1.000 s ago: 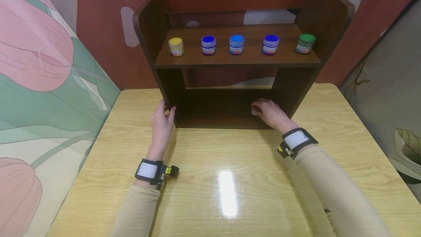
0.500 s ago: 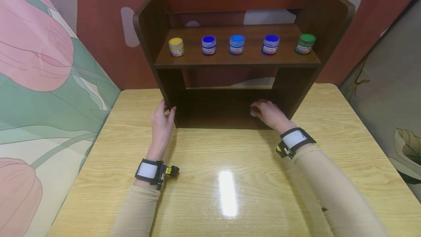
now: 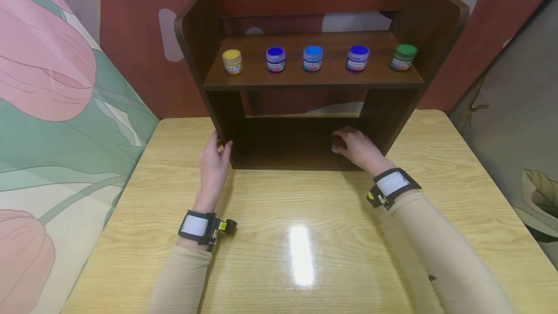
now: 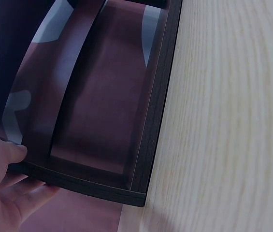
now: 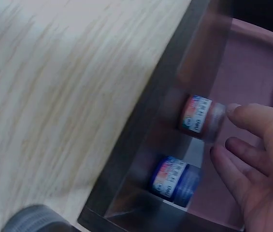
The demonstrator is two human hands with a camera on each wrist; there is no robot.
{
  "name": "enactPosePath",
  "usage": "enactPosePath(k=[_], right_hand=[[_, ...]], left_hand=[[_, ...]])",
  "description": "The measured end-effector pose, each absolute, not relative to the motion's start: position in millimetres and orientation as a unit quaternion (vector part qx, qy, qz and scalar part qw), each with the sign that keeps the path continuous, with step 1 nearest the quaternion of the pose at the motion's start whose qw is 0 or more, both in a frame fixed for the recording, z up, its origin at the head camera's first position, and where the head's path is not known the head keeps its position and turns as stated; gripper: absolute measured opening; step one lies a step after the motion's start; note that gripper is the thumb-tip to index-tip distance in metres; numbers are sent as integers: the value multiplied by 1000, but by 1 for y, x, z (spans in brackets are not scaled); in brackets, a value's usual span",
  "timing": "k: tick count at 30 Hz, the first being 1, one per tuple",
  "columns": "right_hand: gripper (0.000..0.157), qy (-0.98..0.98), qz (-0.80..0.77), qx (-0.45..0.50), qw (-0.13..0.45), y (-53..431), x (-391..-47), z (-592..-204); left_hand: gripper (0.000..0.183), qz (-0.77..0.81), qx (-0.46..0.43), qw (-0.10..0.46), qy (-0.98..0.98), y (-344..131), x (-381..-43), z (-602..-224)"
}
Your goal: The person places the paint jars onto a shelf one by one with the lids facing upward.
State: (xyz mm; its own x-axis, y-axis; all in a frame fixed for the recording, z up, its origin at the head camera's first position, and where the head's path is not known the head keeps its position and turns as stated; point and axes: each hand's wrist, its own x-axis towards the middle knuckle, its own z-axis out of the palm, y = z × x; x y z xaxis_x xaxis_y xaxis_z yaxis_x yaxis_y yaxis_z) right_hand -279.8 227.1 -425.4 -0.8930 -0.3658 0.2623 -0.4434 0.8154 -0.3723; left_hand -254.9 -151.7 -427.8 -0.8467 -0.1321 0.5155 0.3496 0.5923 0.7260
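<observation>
1. The left hand point(image 3: 212, 164) is clamped on the left side panel of the dark wooden shelf unit point(image 3: 314, 86), the panel being caught between thumb and fingers.
2. The right hand point(image 3: 358, 150) is held over the lower shelf, with a fingertip placed at the lid of a reddish jar point(image 5: 201, 118); whether the lid is pinched cannot be told.
3. The shelf unit is supported by a pale wood-grain table point(image 3: 257, 236).
4. On the lower board, the reddish jar is seen upright, with a blue jar point(image 5: 175, 181) just beside it, toward the right end panel.
5. On the upper board, five upright jars are spaced in a row, left to right: yellow jar point(image 3: 232, 62), dark blue jar point(image 3: 275, 59), light blue jar point(image 3: 313, 58), second dark blue jar point(image 3: 357, 58), green jar point(image 3: 403, 57).
6. The background is formed by a maroon wall point(image 3: 135, 52).
</observation>
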Motion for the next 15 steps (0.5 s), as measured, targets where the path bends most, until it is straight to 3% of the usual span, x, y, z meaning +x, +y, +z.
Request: enactPosePath(k=[11, 15], right_hand=[[32, -949, 215, 195, 123, 232, -264, -390], [29, -948, 224, 203, 98, 238, -253, -374]], left_hand=[[36, -454, -65, 269, -847, -152, -255, -428], [36, -453, -69, 270, -847, -152, -255, -428]])
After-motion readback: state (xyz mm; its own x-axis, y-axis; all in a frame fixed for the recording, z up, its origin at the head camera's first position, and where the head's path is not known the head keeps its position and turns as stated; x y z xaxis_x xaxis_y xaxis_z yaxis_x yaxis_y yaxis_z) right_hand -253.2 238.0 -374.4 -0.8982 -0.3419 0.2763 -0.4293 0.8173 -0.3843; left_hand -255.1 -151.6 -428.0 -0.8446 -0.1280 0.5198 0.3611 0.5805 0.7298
